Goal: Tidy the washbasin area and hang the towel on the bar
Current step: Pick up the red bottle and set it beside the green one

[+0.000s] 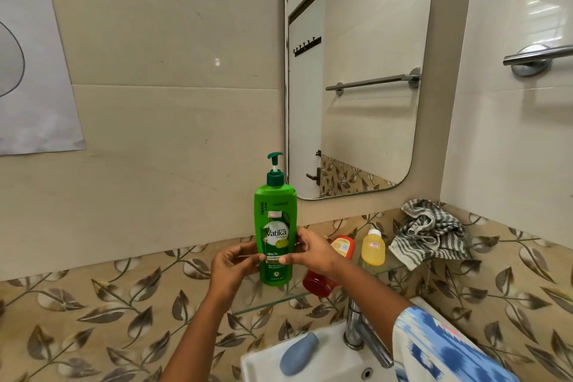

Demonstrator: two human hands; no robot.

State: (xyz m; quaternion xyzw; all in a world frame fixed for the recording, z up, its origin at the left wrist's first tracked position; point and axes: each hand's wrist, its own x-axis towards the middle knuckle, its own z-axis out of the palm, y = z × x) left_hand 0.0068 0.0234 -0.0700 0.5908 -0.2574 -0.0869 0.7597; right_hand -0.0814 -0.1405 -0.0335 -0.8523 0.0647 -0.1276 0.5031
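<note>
Upright green pump bottle (pixel 275 237) on glass shelf (pixel 403 267); crumpled striped towel (pixel 429 232) there.

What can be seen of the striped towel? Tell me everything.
The striped towel is a grey-and-white cloth, soft and woven by the look of it, crumpled in a heap at the right end of the glass shelf. It leans into the wall corner, one edge drooping over the shelf front. Neither hand touches it; the towel bar above is bare.

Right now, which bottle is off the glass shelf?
The grey-blue bottle, lying on the washbasin rim. The green shampoo bottle, red bottle and yellow bottle are all at shelf level.
</note>
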